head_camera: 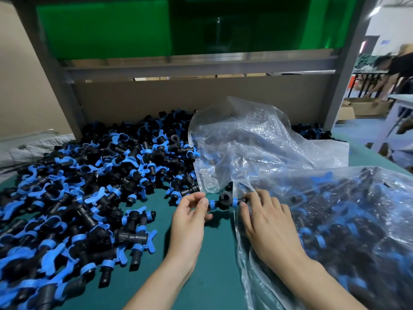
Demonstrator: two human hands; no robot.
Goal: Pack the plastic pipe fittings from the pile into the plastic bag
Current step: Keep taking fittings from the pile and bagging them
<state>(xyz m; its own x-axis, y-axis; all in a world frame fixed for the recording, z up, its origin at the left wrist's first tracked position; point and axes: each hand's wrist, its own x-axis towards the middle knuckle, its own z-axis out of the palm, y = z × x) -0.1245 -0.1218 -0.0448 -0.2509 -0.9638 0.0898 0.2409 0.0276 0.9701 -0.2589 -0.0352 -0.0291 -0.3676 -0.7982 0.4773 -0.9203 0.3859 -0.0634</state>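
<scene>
Your left hand [190, 212] and right hand [266, 220] each pinched one end of a fitting [224, 200] at the bag [248, 271] mouth, beside the pile [89, 186]. Loose film could have snagged a blue ring [234, 202] and dropped it onto the mat [212, 265].

Teal tabletop [201, 276] across the btm, 6 o'clock. Grey metal crossbar [201, 66] at 12, upright post [344, 70] at 2. Green panel [100, 30] above the bar, darker twd its middle. Brown cardboard sheet [156, 97] closes the back under the bar; another board [20, 74] at 9. At 3: pale floor [357, 133], open cardboard box [368, 106], blurred person [400, 66] bending, white wall [393, 25], bright light strip [377, 10].
</scene>
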